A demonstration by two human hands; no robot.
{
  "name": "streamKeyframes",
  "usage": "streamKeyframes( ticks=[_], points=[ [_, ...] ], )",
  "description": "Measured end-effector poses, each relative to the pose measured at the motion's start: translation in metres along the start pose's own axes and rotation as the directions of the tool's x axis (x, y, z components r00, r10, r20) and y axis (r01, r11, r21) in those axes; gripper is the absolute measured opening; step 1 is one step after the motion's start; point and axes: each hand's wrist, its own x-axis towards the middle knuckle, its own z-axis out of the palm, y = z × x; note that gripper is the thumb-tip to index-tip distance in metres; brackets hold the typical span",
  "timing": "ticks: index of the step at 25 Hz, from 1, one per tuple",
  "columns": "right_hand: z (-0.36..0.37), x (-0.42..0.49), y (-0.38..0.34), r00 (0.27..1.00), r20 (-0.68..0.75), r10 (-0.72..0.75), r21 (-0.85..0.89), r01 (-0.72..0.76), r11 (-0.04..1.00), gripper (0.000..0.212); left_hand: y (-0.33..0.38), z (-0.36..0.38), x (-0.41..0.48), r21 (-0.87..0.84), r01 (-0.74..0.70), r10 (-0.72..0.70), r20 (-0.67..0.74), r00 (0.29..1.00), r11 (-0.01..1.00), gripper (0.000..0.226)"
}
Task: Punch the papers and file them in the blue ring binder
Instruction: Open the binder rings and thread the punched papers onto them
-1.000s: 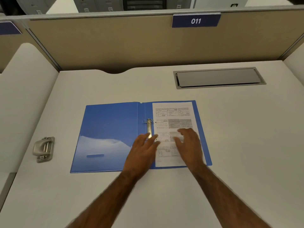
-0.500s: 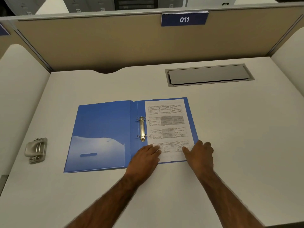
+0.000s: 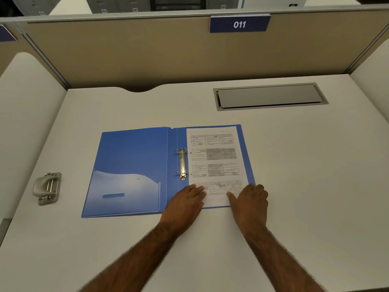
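Papers (image 3: 215,163) lie in the open binder (image 3: 130,165); left hand (image 3: 185,204) and right hand (image 3: 250,202) press flat on their near edge, fingers (image 3: 197,188) extended together.

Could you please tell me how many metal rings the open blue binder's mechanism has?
2: one silver metal ring at the far end of the clip bar, one silver ring at its near end.

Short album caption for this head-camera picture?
Both hands, left and right, rest flat on papers in the open blue ring binder.
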Motion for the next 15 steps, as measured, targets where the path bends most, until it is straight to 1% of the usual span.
streamKeyframes(
  ticks=[3,4,5,6,8,9,11,12,13,15],
  points=[
    [-0.001,0.003,-0.005,0.999,0.043,0.01,0.001,-0.01,1.0,0.071,0.0,0.0,0.001,-0.004,-0.001,0.001,0.008,1.0,1.0,0.048],
    [-0.002,0.005,-0.006,0.998,0.056,0.019,0.041,-0.022,0.999,0.071,0.0,0.001,0.001,-0.003,-0.001,0.001,0.005,1.0,1.0,0.048],
    [-0.004,0.009,-0.007,0.996,0.08,0.031,0.126,-0.041,0.991,0.07,-0.001,0.001,0.0,-0.003,0.001,-0.001,0.002,1.0,1.0,0.048],
    [-0.007,0.014,-0.008,0.992,0.114,0.045,0.251,-0.073,0.965,0.068,-0.001,0.001,0.0,-0.003,0.001,-0.001,0.002,1.0,1.0,0.048],
    [-0.015,0.029,-0.007,0.978,0.193,0.074,0.497,-0.162,0.852,0.062,-0.001,0.001,-0.001,0.001,-0.005,0.005,-0.009,1.0,1.0,0.047],
    [-0.02,0.038,-0.007,0.972,0.216,0.087,0.564,-0.197,0.802,0.061,-0.001,0.0,-0.001,0.005,-0.011,0.011,-0.017,1.0,1.0,0.046],
    [-0.03,0.053,-0.01,0.958,0.265,0.106,0.637,-0.257,0.727,0.053,0.0,-0.002,-0.001,0.007,-0.025,0.026,-0.036,0.999,1.0,0.045],
    [-0.034,0.059,-0.012,0.95,0.297,0.094,0.684,-0.281,0.673,0.043,0.0,-0.003,-0.001,0.007,-0.031,0.031,-0.043,0.999,1.0,0.044],
    [-0.037,0.066,-0.014,0.942,0.331,0.062,0.726,-0.296,0.62,0.033,0.0,-0.003,-0.001,0.008,-0.033,0.033,-0.049,0.998,0.999,0.043],
    [-0.047,0.078,-0.017,0.918,0.394,-0.039,0.763,-0.303,0.57,0.021,0.0,-0.003,-0.001,0.007,-0.034,0.034,-0.053,0.998,0.999,0.043]
  ],
)
